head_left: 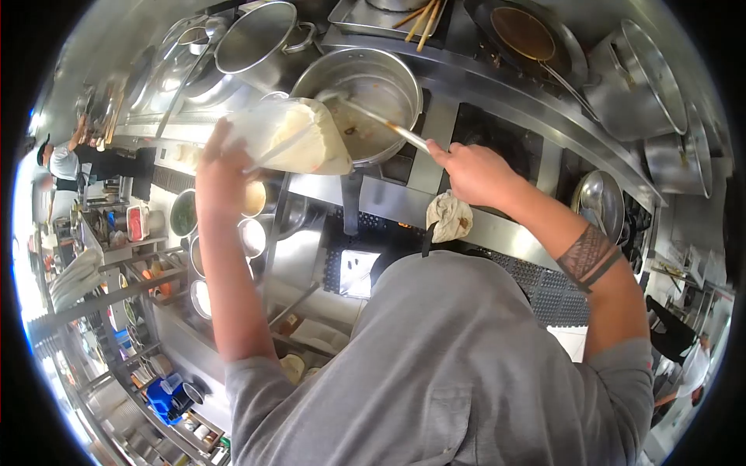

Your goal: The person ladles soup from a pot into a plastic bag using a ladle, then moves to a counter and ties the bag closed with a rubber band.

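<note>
My left hand (221, 159), smeared by motion, grips a translucent container (299, 140) of pale cream-coloured food. It is tilted beside and partly over the rim of a wide metal pot (412, 85) on the stove. Some thin residue and small dark bits lie on the pot's bottom. My right hand (474, 172) is closed round the handle of a long-handled spatula (396, 129). The spatula reaches into the pot, where its pale head is partly hidden and hard to make out. Below my right hand, a crumpled stained cloth (448, 217) hangs at my waist.
A tall stockpot (256, 43) stands behind the pot. Toward the back right are a dark frying pan (571, 50), a sieve (524, 35) and large metal pots (637, 85). Round tubs (251, 237) sit left. Other people (66, 163) work at the far left and right.
</note>
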`<action>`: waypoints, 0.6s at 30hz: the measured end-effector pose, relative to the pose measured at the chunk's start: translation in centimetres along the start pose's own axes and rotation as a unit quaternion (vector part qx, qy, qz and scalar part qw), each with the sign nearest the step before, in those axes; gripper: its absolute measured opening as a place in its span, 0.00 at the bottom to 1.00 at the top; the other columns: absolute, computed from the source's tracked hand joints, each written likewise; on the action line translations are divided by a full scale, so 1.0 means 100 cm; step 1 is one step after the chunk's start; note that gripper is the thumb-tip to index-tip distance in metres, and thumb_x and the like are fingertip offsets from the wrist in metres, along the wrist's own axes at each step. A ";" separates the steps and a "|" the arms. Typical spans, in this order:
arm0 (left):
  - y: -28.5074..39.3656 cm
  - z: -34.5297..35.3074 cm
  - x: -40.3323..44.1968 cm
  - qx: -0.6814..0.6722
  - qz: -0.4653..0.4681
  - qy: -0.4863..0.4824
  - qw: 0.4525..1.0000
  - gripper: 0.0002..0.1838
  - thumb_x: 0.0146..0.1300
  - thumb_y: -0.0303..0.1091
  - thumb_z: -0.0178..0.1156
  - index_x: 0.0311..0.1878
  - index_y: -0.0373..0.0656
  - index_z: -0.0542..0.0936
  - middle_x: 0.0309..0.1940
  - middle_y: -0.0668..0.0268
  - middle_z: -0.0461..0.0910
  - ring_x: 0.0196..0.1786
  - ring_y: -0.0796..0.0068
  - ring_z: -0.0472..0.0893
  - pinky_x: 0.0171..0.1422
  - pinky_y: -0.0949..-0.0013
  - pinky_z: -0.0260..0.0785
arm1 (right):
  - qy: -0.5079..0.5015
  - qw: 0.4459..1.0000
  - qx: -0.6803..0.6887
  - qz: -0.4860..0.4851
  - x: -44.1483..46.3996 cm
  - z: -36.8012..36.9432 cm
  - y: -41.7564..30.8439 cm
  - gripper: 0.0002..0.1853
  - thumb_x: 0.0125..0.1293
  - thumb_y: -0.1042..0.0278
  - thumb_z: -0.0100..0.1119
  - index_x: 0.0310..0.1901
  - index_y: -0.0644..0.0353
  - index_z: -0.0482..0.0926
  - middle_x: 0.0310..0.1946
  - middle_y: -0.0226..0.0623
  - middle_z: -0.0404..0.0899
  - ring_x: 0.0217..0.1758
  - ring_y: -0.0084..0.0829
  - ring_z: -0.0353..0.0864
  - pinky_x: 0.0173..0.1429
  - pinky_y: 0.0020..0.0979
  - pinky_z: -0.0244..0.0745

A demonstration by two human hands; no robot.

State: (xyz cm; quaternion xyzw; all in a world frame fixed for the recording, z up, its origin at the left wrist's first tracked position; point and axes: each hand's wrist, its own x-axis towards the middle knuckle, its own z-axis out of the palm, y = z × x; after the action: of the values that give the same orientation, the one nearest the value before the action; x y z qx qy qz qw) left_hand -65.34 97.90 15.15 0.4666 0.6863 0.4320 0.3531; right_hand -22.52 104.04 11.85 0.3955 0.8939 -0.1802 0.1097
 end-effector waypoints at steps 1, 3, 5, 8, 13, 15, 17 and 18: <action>0.002 0.002 -0.001 -0.004 0.003 -0.001 1.000 0.47 0.55 0.15 0.52 0.84 0.33 0.59 0.81 0.52 0.61 0.79 0.49 0.67 0.73 0.55 0.69 | -0.009 1.000 0.005 -0.014 -0.007 -0.014 -0.001 0.39 0.60 0.78 0.59 0.77 0.61 0.70 0.43 0.51 0.85 0.47 0.52 0.88 0.53 0.49 0.85; 0.003 0.003 -0.002 -0.011 0.007 -0.003 1.000 0.47 0.54 0.15 0.51 0.84 0.33 0.59 0.81 0.52 0.60 0.79 0.49 0.66 0.75 0.54 0.68 | -0.056 0.998 0.004 -0.011 -0.021 -0.051 0.006 0.39 0.61 0.77 0.58 0.78 0.57 0.69 0.43 0.49 0.84 0.46 0.52 0.87 0.51 0.49 0.83; 0.040 0.017 -0.013 -0.119 -0.076 0.041 0.989 0.47 0.53 0.14 0.52 0.83 0.32 0.59 0.80 0.52 0.61 0.77 0.51 0.68 0.72 0.58 0.69 | -0.103 0.995 -0.002 -0.014 -0.031 -0.077 0.013 0.39 0.61 0.76 0.58 0.78 0.53 0.69 0.43 0.47 0.83 0.45 0.51 0.85 0.49 0.50 0.82; 0.026 0.010 -0.010 -0.049 -0.044 0.019 0.998 0.47 0.53 0.14 0.52 0.83 0.31 0.60 0.80 0.52 0.61 0.74 0.54 0.69 0.69 0.63 0.69 | -0.062 0.997 -0.040 -0.014 -0.033 -0.084 0.015 0.36 0.61 0.78 0.57 0.75 0.52 0.74 0.43 0.47 0.85 0.46 0.51 0.87 0.52 0.51 0.84; 0.041 0.019 -0.017 -0.121 -0.088 0.045 0.988 0.47 0.52 0.14 0.51 0.82 0.30 0.61 0.79 0.53 0.62 0.71 0.57 0.71 0.66 0.67 0.68 | 0.013 0.996 -0.094 0.000 0.013 -0.071 0.046 0.36 0.61 0.77 0.58 0.75 0.55 0.74 0.46 0.46 0.85 0.48 0.51 0.87 0.54 0.49 0.83; 0.038 0.017 -0.018 -0.129 -0.096 0.054 0.986 0.47 0.52 0.13 0.50 0.82 0.30 0.62 0.78 0.53 0.63 0.71 0.58 0.71 0.66 0.67 0.68 | 0.011 0.999 -0.050 -0.018 0.018 -0.077 0.057 0.36 0.58 0.78 0.59 0.72 0.55 0.77 0.45 0.49 0.86 0.51 0.52 0.87 0.56 0.48 0.83; 0.033 0.014 -0.019 -0.105 -0.069 0.035 0.991 0.47 0.52 0.13 0.51 0.82 0.30 0.62 0.77 0.54 0.64 0.71 0.59 0.71 0.66 0.68 0.68 | -0.043 0.999 -0.025 0.019 0.008 -0.117 0.040 0.36 0.56 0.78 0.59 0.71 0.55 0.79 0.44 0.50 0.87 0.51 0.52 0.87 0.55 0.48 0.83; 0.033 0.014 -0.019 -0.106 -0.070 0.037 0.991 0.47 0.52 0.13 0.51 0.82 0.30 0.62 0.77 0.54 0.64 0.71 0.59 0.71 0.66 0.68 0.68 | -0.094 0.994 0.002 0.058 0.005 -0.128 0.034 0.36 0.55 0.78 0.59 0.70 0.54 0.80 0.42 0.51 0.87 0.51 0.52 0.87 0.53 0.47 0.83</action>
State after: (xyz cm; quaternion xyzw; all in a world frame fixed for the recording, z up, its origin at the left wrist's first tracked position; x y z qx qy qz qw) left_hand -62.44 97.12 17.81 0.3608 0.6801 0.4937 0.4045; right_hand -20.99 111.75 22.57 0.4282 0.8548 -0.2118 0.2027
